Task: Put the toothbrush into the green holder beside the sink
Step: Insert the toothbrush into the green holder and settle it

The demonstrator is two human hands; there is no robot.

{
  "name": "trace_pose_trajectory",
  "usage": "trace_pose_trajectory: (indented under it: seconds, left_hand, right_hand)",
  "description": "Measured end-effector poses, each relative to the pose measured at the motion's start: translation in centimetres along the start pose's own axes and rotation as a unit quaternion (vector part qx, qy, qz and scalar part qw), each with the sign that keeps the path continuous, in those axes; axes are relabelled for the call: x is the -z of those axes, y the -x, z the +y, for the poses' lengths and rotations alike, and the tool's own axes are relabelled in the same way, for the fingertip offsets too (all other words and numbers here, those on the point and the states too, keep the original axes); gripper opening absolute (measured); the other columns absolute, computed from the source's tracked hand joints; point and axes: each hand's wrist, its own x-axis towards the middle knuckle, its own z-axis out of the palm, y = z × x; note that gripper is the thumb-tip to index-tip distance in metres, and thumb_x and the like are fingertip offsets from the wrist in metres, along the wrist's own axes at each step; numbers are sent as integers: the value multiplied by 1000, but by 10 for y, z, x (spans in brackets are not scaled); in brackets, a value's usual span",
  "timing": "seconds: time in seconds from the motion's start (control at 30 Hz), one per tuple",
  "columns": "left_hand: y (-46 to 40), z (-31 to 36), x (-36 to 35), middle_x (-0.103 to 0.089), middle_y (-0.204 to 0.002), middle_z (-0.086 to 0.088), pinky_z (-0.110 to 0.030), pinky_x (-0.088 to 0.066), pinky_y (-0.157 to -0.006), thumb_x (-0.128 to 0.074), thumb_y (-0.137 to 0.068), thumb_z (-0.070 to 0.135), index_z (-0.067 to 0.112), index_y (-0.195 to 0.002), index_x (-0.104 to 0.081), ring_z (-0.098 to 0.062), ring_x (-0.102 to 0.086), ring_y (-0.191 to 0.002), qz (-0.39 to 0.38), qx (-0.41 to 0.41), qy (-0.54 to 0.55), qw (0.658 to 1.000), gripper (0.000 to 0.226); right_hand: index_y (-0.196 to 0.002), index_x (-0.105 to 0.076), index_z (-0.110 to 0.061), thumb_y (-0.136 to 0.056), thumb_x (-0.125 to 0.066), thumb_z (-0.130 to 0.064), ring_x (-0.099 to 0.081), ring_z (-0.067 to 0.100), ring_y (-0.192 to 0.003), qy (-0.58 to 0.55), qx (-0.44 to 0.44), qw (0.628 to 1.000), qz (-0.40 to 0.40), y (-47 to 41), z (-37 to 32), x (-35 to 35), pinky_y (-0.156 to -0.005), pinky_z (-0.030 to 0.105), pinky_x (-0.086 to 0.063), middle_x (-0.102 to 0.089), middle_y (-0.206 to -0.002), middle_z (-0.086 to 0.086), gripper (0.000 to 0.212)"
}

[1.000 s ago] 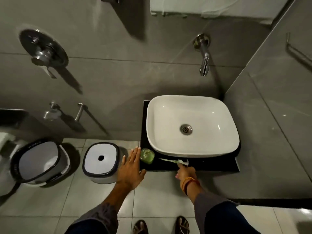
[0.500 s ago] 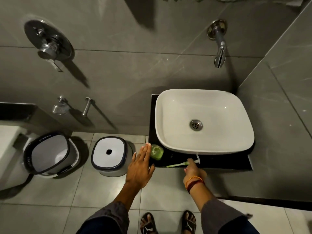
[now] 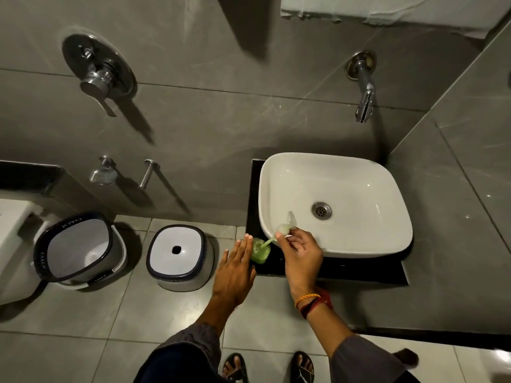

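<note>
"JOYO" on the bin (image 3: 80, 247) rim

Illumination is dim overall, with a grey-green cast. Light arrives from above and to the right: the wall tap (image 3: 362, 87) and the shower valve (image 3: 99, 71) throw long, soft-edged shadows down and to the right across the wall tiles. The white sink (image 3: 334, 203) is the brightest surface and carries small specular highlights. Glare spots mark the right wall and the floor at lower right. Wide-angle distortion bends tile lines near the edges. The toothbrush (image 3: 283, 229) is motion-blurred.
</note>
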Motion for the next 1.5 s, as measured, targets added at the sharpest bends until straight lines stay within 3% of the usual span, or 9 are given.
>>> trace_pose_trajectory:
  seconds: [0.2, 0.37, 0.43, 0.57, 0.77, 0.97, 1.1, 1.27, 1.5]
  left_hand:
    - [0, 2, 1, 4, -168, 1, -45, -11, -126, -44, -102, 34, 21, -157, 10, -20, 1, -155, -4, 4, 4, 1000, 78]
    - [0, 2, 0, 6, -168, 0, -47, -12, -126, -45, -102, 34, 21, -157, 8, -21, 3, -154, -2, 0, 3, 1000, 78]
    - [1, 1, -2, 6, -168, 0, -47, -12, -126, -45, -103, 35, 21, -157, 7, -21, 4, -154, -4, 0, -1, 1000, 77]
    - [2, -2, -6, 4, -168, 0, -46, -10, -127, -45, -103, 38, 21, -157, 6, -19, 3, -154, 2, -3, 3, 1000, 77]
    - [2, -3, -10, 4, -168, 0, -45, -7, -127, -44, -103, 42, 21, -158, 5, -19, 3, -154, 0, 4, 3, 1000, 76]
    - [1, 0, -7, 2, -168, -1, -46, -6, -127, -43, -103, 44, 19, -158, 2, -19, 3, -154, 3, 6, 1, 1000, 75]
    - [1, 2, -6, 4, -168, -1, -46, -7, -127, -40, -103, 47, 19, -158, 3, -19, 3, -154, 3, 3, -2, 1000, 75]
    - [6, -4, -7, 4, -168, -1, -47, -10, -127, -44, -103, 35, 20, -158, 6, -19, 4, -154, 8, -6, 4, 1000, 75]
    - [5, -4, -9, 4, -168, -3, -47, -9, -127, -42, -104, 31, 18, -158, 3, -21, 5, -154, 3, -12, -29, 1000, 72]
  right_hand:
    - [-98, -75, -15, -75, -88, -14, -67, 12, -69, 117, 67, 990, -51, 0, 14, -21, -62, 16, -58, -70, -83, 3, 27]
    - [-99, -75, -8, -80, -82, -17, -62, 16, -67, 286, 80, 946, -132, 2, 28, -29, -67, 35, -62, -70, -92, 6, 23]
    - [-106, -74, -9, -81, -82, -23, -67, 21, -80, 331, 80, 927, -157, 6, 28, -31, -77, 39, -62, -71, -100, 8, 30]
    - [-122, -68, -9, -82, -80, -25, -69, 27, -95, 340, 102, 919, -170, 10, 25, -31, -87, 42, -61, -70, -113, 9, 45]
    - [-108, -72, -7, -86, -77, -20, -68, 26, -98, 344, 103, 920, -157, 10, 22, -37, -89, 39, -62, -69, -109, 10, 27]
    - [-106, -70, -6, -85, -77, -32, -68, 25, -99, 400, 91, 898, -160, 7, 18, -40, -86, 36, -60, -71, -107, 11, 35]
    - [-102, -71, -5, -84, -78, -22, -68, 26, -95, 374, 110, 905, -170, 9, 21, -38, -86, 38, -62, -69, -104, 11, 26]
    - [-99, -72, -3, -88, -72, -13, -66, 23, -95, 387, 116, 885, -230, -6, 21, -39, -81, 21, -48, -69, -103, 11, 16]
    - [-109, -70, -5, -91, -69, -30, -66, 23, -103, 422, 118, 870, -225, -6, 24, -39, -93, 32, -57, -69, -112, 11, 31]
